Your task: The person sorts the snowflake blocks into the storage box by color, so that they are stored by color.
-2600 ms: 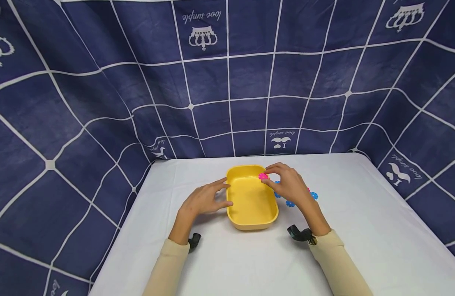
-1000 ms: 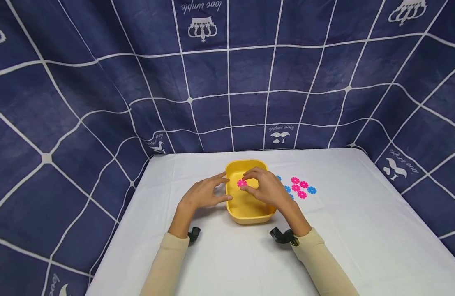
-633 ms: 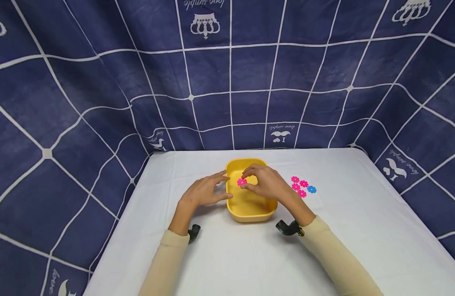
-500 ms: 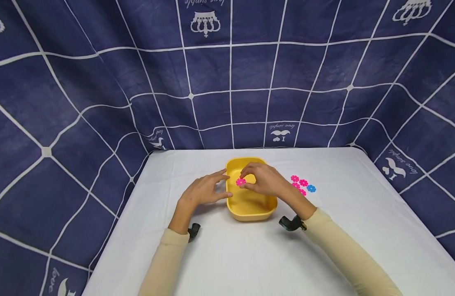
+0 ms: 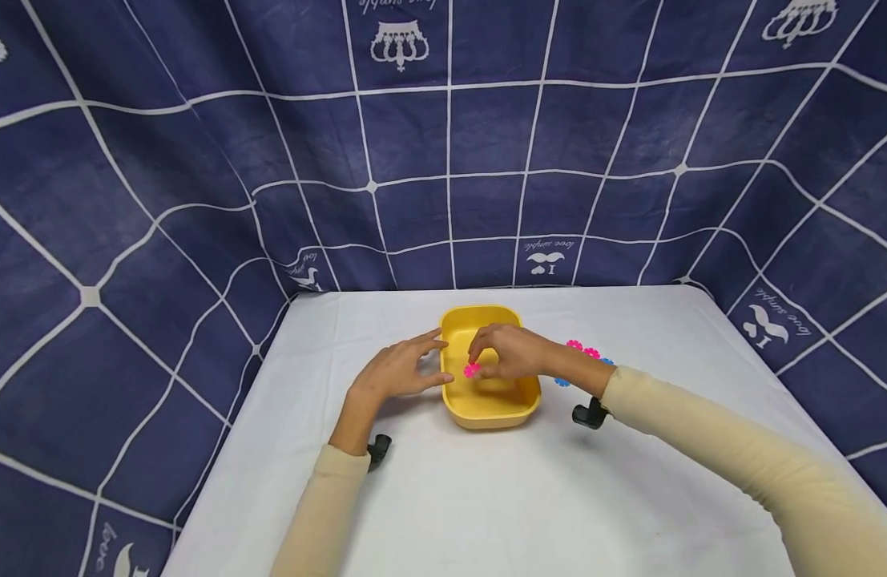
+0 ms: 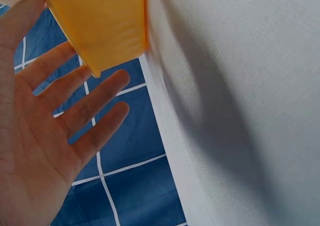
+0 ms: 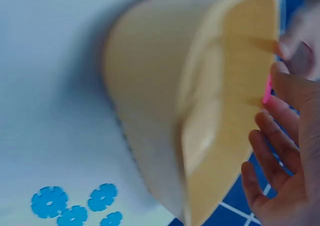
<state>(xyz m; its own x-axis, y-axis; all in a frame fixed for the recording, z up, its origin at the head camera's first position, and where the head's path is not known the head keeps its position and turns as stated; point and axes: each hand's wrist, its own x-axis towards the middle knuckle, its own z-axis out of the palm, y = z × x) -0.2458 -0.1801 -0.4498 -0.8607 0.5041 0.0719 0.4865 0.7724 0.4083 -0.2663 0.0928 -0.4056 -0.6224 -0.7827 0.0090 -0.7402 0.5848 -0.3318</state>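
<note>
A yellow plastic box stands on the white-covered table. My left hand is at its left rim; in the left wrist view the thumb touches the box and the fingers spread straight out beside it. Over the inside of the box, my right hand pinches a pink notched, flower-shaped disc between thumb and forefinger. In the right wrist view the disc shows edge-on between those fingertips, and the other fingers are loosely bent. No other disc shows inside the box; part of its floor is hidden by the right hand.
Right of the box lie several loose pink discs and blue discs, partly hidden behind the right forearm. In the right wrist view, blue discs lie flat near the box. A dark blue curtain surrounds the table's back and sides.
My right hand has carried the pink disc left from the box's right rim to over its inside, then slightly lower. The right forearm has swung outward to the right. My left hand stays at the rim.
</note>
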